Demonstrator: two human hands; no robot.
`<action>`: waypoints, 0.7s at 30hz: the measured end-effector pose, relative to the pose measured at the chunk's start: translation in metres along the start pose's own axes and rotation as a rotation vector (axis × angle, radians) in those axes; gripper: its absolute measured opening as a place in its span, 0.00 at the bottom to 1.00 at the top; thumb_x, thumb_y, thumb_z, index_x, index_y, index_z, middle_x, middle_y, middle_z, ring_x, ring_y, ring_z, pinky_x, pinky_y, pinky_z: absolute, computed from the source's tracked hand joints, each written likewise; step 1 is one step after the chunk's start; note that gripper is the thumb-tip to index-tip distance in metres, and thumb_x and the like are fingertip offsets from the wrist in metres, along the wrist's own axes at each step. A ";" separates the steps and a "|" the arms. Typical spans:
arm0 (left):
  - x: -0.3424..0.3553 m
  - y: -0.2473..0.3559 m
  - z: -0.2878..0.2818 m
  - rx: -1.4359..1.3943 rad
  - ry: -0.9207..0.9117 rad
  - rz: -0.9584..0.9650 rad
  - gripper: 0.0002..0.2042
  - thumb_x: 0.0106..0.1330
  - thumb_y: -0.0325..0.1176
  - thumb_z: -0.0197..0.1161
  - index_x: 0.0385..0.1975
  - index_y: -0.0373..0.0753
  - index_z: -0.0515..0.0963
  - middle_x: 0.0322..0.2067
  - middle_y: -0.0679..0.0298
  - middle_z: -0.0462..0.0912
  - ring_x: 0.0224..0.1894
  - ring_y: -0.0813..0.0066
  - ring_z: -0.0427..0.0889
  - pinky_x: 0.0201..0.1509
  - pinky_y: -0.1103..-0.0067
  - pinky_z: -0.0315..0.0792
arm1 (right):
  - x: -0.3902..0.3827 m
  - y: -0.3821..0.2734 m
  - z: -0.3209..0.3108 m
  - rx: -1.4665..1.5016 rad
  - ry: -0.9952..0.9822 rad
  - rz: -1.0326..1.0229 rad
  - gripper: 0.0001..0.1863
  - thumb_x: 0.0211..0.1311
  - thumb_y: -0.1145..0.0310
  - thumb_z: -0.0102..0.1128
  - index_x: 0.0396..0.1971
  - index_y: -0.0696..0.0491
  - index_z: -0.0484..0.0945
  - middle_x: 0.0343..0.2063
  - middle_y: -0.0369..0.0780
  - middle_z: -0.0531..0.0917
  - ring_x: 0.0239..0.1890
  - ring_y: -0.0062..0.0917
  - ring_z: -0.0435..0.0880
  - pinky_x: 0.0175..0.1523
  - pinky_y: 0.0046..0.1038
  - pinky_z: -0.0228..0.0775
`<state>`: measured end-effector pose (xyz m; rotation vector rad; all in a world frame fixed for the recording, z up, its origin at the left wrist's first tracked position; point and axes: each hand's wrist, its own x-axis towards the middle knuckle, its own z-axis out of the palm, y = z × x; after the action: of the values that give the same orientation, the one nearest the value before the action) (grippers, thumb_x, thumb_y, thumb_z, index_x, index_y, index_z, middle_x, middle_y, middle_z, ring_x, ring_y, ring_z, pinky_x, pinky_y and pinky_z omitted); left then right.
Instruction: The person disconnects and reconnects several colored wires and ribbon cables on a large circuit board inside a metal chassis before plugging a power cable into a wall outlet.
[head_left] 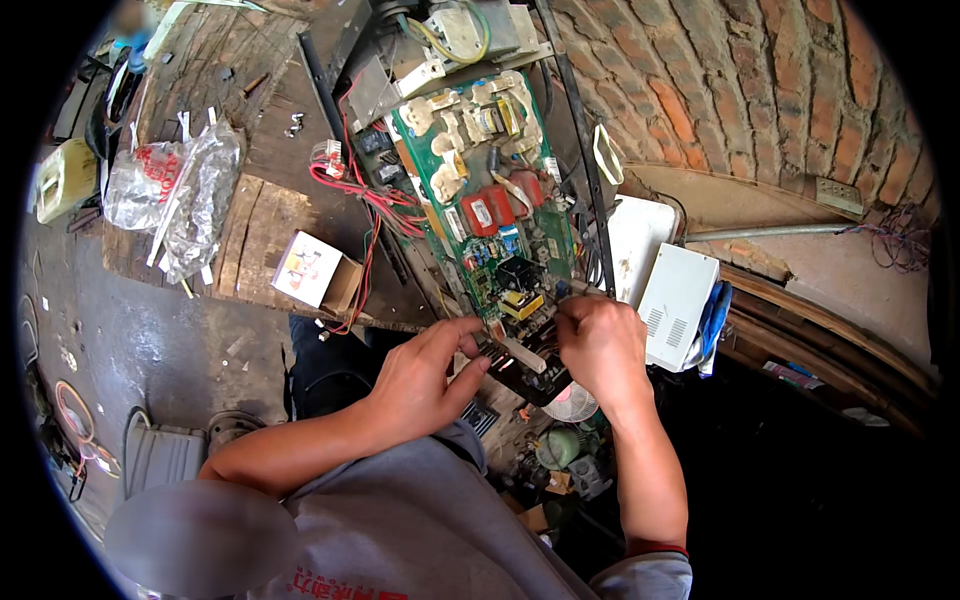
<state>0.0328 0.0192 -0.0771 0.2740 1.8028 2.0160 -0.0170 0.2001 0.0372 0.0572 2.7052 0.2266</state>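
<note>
A green circuit board (548, 232) lies in an open black metal frame (572, 110), tilted across the bench. Red block parts (490, 210), pale glue blobs and a yellow-wrapped coil (521, 304) sit on it. My left hand (425, 378) is at the board's near left corner, thumb and forefinger apart, with nothing visible between them. At the near right corner my right hand (604, 345) is closed, its fingertips against the edge; whatever they grip is hidden. A short pale bar (523, 354) lies between my hands at the near end.
Red wires (375, 195) trail off the frame's left side beside a small white box (306, 268). Clear plastic bags (205, 190) lie on the wooden bench (262, 215). To the right are a white vented case (680, 300) and a brick wall (720, 80). Several machine parts are below.
</note>
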 end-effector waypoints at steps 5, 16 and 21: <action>0.000 0.000 0.001 -0.014 0.005 -0.003 0.18 0.61 0.25 0.64 0.50 0.33 0.70 0.29 0.65 0.75 0.20 0.81 0.73 0.22 0.81 0.68 | -0.004 -0.003 0.005 -0.027 0.047 -0.011 0.04 0.47 0.74 0.58 0.18 0.55 0.79 0.21 0.46 0.81 0.24 0.42 0.82 0.32 0.40 0.75; -0.002 0.000 0.002 -0.025 -0.013 -0.006 0.19 0.61 0.23 0.63 0.52 0.33 0.70 0.30 0.66 0.75 0.21 0.83 0.73 0.22 0.84 0.68 | 0.001 0.005 -0.021 0.184 -0.108 0.083 0.05 0.53 0.71 0.59 0.25 0.54 0.83 0.23 0.46 0.82 0.28 0.43 0.83 0.37 0.42 0.75; -0.007 -0.003 0.004 -0.039 -0.062 -0.045 0.19 0.60 0.28 0.64 0.51 0.35 0.71 0.32 0.62 0.76 0.20 0.72 0.75 0.23 0.77 0.71 | -0.002 0.002 -0.042 0.270 -0.219 0.025 0.07 0.53 0.70 0.62 0.32 0.53 0.84 0.32 0.44 0.83 0.34 0.42 0.83 0.41 0.39 0.75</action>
<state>0.0409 0.0198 -0.0789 0.2783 1.7145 1.9874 -0.0327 0.1958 0.0757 0.1837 2.4995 -0.1319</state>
